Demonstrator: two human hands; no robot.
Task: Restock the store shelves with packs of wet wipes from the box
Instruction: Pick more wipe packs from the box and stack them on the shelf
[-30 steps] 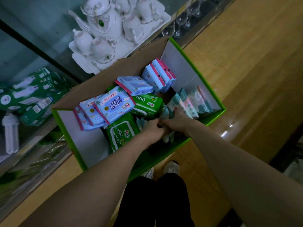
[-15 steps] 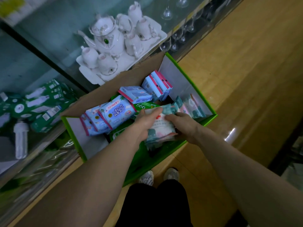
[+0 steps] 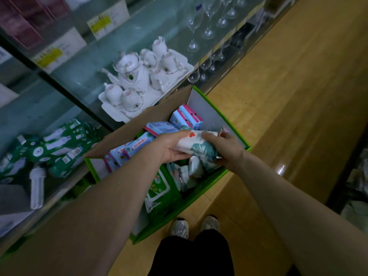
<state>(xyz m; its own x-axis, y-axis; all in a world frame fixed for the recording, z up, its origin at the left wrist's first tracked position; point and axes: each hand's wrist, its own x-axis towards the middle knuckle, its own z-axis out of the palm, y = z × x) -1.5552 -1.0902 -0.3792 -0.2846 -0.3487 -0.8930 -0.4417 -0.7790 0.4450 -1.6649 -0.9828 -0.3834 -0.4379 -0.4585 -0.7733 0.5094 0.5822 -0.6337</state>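
1. The left hand (image 3: 171, 149) and right hand (image 3: 228, 151) both grip one bunch of packs (image 3: 199, 145), white with teal leaves, held over the near right corner of the box (image 3: 179, 214).
2. The left thumb lies along the top of the bunch with the fingers curled under it. The right fingers wrap over the other end. My guess is that two hands are needed because the bunch is soft and loose: some packs sag out below the grip, toward the box.
3. The bunch is above the rim, not resting on the stock beneath, so it looks like a lift-out on its way to a shelf.
4. Inside the box lie blue packs (image 3: 137, 145), heaped toward the far wall, and a green pack (image 3: 158, 188) lies flat at the near side under the left forearm. Most of the load is not yet shelved.
5. The box sits on the floor (image 3: 298, 96), hard against the glass shelf (image 3: 85, 76), which probably keeps the reach short. The person's shoes (image 3: 179, 229) are just beside its near corner.
6. On that shelf a white tea set (image 3: 139, 76) stands right behind the box flap, with glasses (image 3: 199, 26) further along. Both are fragile and close to any upward swing of the hands.
7. The level below holds green cartons (image 3: 55, 144) and a loose bulb (image 3: 36, 188). I cannot tell where the wipes' slot is.
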